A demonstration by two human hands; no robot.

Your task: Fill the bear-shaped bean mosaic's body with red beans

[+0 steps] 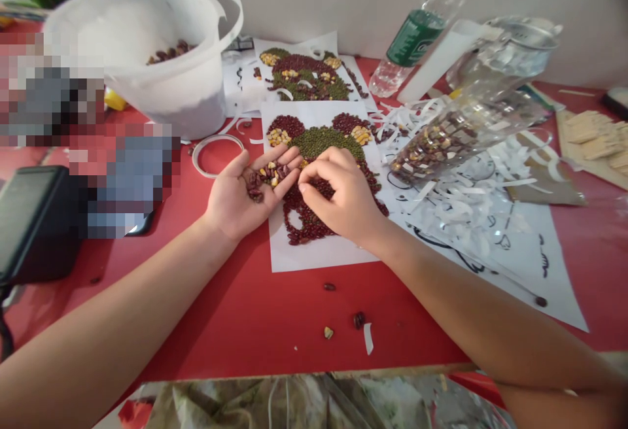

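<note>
My left hand (240,203) is palm up, fingers stretched out, carrying a small heap of dark red beans and yellow corn kernels (267,177). Close beside its fingertips, my right hand (338,190) is closed in a pinch over the nearer picture. Whatever lies between its thumb and forefinger is too small to make out. Beneath both hands lies a white paper sheet (289,259) bearing an animal-like figure of red beans (318,229), green mung beans (321,141) and corn kernels (279,137). The right hand hides the figure's middle.
Behind lies a second bean picture (299,66). A white bucket (167,102) with beans stands left, near a tape ring (196,157) and a phone (140,177). At right are a cut bottle of beans (436,138), paper strips (456,213) and a green-labelled bottle (415,36).
</note>
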